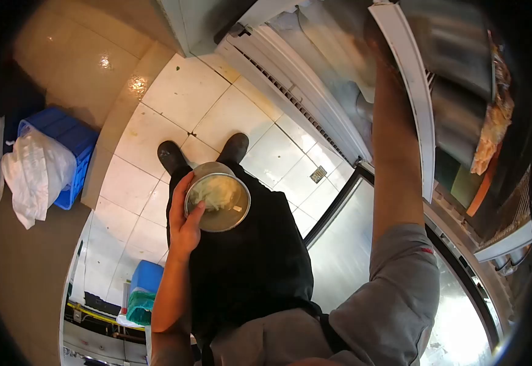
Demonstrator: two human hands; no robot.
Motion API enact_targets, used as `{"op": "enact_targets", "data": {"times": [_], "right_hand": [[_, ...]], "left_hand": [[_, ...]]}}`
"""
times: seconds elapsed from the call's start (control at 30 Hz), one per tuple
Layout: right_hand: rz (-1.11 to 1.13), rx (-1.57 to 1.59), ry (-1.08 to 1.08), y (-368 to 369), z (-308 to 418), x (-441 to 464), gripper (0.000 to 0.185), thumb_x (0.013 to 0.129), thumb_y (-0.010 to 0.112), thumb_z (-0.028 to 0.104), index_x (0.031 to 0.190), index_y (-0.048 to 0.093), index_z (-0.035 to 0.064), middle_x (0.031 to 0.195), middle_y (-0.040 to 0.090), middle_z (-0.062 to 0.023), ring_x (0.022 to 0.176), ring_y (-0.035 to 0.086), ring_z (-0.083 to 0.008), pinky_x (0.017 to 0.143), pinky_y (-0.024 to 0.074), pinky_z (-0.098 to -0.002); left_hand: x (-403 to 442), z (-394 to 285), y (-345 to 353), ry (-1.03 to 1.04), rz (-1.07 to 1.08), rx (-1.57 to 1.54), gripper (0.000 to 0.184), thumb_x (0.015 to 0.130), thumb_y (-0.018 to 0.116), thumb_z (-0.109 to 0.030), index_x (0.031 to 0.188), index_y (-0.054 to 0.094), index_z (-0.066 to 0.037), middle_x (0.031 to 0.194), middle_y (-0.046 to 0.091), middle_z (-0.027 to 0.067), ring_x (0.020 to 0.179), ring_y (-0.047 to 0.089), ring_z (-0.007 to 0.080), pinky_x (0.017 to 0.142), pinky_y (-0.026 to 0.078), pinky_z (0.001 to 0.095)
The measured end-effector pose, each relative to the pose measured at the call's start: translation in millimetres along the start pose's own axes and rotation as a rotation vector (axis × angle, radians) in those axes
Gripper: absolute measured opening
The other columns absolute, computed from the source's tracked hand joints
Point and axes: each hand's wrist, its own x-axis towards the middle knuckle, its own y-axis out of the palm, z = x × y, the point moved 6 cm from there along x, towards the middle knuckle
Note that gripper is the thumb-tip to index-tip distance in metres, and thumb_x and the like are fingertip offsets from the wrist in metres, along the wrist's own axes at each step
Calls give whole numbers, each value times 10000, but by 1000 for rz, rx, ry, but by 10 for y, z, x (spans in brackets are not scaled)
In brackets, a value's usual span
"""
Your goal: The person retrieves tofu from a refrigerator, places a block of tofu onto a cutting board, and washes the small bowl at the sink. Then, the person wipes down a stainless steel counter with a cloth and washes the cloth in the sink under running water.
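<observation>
White floor tiles (pixel 220 110) run beneath the person's dark boots (pixel 234 148), with a brownish floor (pixel 83 36) toward ten and eleven o'clock and a white-framed cabinet (pixel 321 79) standing at one o'clock. Close to the centre of the view, slightly toward eight o'clock, a round metal bowl (pixel 223 222) is held over the black-clad legs, its open top facing the camera and pale, lumpy contents (pixel 217 188) lying inside. Gripping it is the left hand (pixel 185 230), the thumb lapping over the rim and the other fingers along the outer side; the bowl sits at about one to two o'clock from that palm, touching it. Up at one o'clock, the right hand (pixel 374 38) reaches into the cabinet past a white frame edge (pixel 413 79); it is dark and blurred, so I cannot tell whether it grasps anything. From this hand the bowl is well apart, toward seven to eight o'clock. Orange-toned goods (pixel 493 131) hang near three o'clock. At nine to ten o'clock a white plastic bag (pixel 37 174) spills over a blue crate (pixel 86 137), while a blue container (pixel 147 276) stands toward eight.
</observation>
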Motion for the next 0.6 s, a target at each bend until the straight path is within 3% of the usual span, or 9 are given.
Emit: {"op": "enact_targets", "data": {"times": [0.6], "right_hand": [[-43,2,7,-210,-322,-5,388,811,676,340,1058,593,53,930,630,-184,897,626,-353,765,500,-465]], "left_hand": [[162,144,-113,-74,27,27,592,845,549,-27,1403,354,15,1375,441,142,1265,432,242,1072,319,354]]}}
